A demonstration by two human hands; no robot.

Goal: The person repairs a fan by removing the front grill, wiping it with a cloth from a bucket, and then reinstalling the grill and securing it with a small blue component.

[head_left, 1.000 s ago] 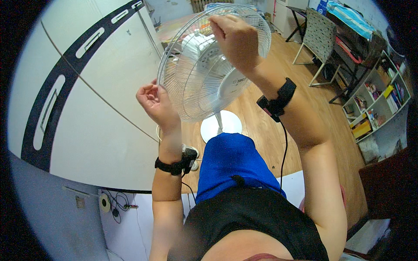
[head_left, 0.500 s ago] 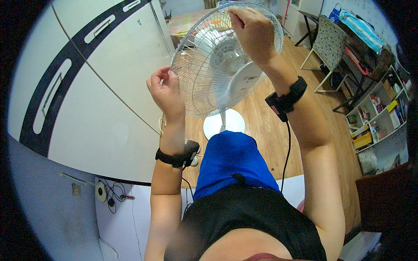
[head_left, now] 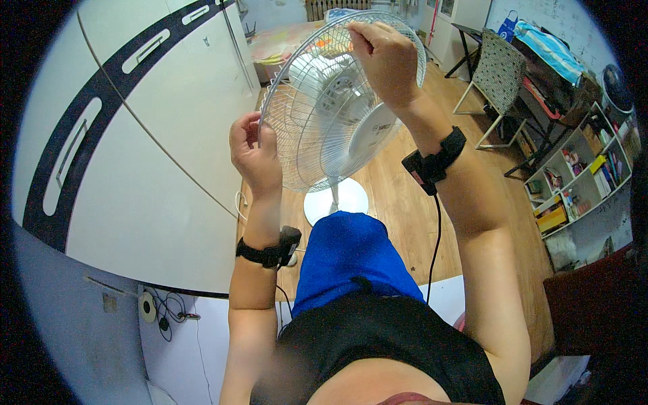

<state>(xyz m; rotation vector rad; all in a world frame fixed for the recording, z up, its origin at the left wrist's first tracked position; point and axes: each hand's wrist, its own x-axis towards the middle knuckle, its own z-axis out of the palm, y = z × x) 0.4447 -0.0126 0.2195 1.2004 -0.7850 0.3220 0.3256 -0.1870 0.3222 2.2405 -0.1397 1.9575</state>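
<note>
In front of me stands a white pedestal fan, its round wire guard [head_left: 304, 101] tilted, with the hub disc [head_left: 374, 129] at its middle. My left hand [head_left: 256, 154] is closed on the guard's left rim, thumb on the near side and fingers curled behind the edge. Higher up and to the right, my right hand [head_left: 386, 66] is closed, its fingertips pinched at the wires near the upper part of the guard. Part of the guard is hidden behind that hand. Below, the fan's round white base [head_left: 317, 204] rests on the wooden floor.
A white cabinet [head_left: 162, 155] with dark handle strips fills the left side. To the right are a patterned chair [head_left: 498, 71], a dark table with a blue striped cloth [head_left: 550, 50] and a white shelf [head_left: 580, 172] of small items. A bed [head_left: 277, 37] lies behind the fan.
The whole view has shifted slightly, with the room sliding a little left and down. My left fingers sit further round the guard's rim. My right hand keeps its pinch at the upper guard.
</note>
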